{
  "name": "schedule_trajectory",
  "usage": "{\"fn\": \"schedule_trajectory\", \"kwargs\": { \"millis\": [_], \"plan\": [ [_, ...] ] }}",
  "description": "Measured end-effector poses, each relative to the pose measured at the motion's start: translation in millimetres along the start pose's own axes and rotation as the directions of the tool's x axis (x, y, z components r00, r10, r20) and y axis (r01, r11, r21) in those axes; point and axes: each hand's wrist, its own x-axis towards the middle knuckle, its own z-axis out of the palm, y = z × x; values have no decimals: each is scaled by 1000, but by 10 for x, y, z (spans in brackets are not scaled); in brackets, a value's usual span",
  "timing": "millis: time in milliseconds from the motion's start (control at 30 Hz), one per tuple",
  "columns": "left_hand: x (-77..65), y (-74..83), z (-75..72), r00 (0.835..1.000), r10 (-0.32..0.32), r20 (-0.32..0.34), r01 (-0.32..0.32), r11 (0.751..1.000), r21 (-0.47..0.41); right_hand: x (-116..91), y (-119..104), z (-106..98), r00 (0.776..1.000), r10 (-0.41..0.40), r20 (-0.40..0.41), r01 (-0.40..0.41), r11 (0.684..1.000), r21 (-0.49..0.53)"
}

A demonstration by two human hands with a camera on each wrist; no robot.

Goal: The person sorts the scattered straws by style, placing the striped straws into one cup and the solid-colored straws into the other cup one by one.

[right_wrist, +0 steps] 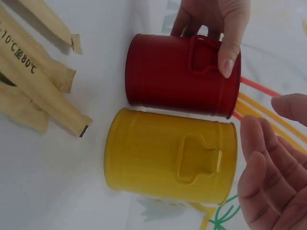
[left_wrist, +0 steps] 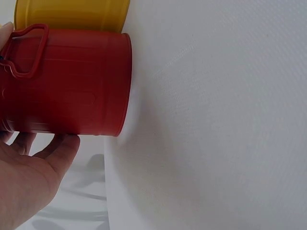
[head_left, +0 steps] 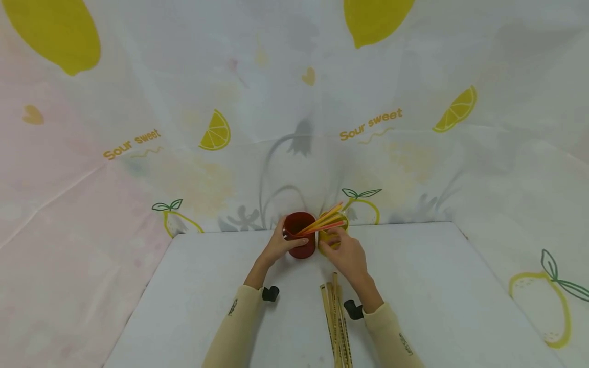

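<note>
My left hand (head_left: 278, 245) grips a red metal bucket (head_left: 301, 249) standing upright on the table, thumb on the near side by its wire side handle (right_wrist: 204, 55), fingers round its outer wall. Several orange and red straws (head_left: 322, 223) stand in the red bucket and lean right, across the mouth of a yellow bucket (right_wrist: 170, 158) close beside it. My right hand (head_left: 347, 255) is at the yellow bucket's rim, beneath the straws' upper ends. Its fingers (right_wrist: 276, 163) are loosely bent, with a gap between them and the thumb; nothing is held in it.
Several long, narrow paper sleeves (head_left: 337, 322) with black print lie on the white table (head_left: 207, 296), nearer the body and between the forearms. A lemon-print cloth (head_left: 239, 179) rises right behind the buckets.
</note>
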Motion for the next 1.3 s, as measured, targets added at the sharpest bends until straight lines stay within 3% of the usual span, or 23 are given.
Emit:
{"fn": "schedule_trajectory", "kwargs": {
  "millis": [267,400,733,933,1200,1300],
  "plan": [
    [-8,15,11,1000,-11,-18,11,1000,11,50,161,-8,988,-51,-149,44,998,-51],
    [-7,18,16,1000,-16,-20,16,1000,-1,116,218,-23,984,-63,-169,60,998,-21],
    [-13,7,12,999,-36,-24,36,999,13,246,336,-17,994,-22,-109,29,998,62],
    [-17,40,1,999,-48,-6,48,999,7,324,429,31,999,43,-23,-40,992,119],
    [-142,375,-36,998,-45,44,43,999,29,367,522,123,989,134,62,-144,968,206],
    [-91,248,-23,998,-47,37,46,999,19,366,536,153,986,159,57,-168,959,227]
  ]
}}
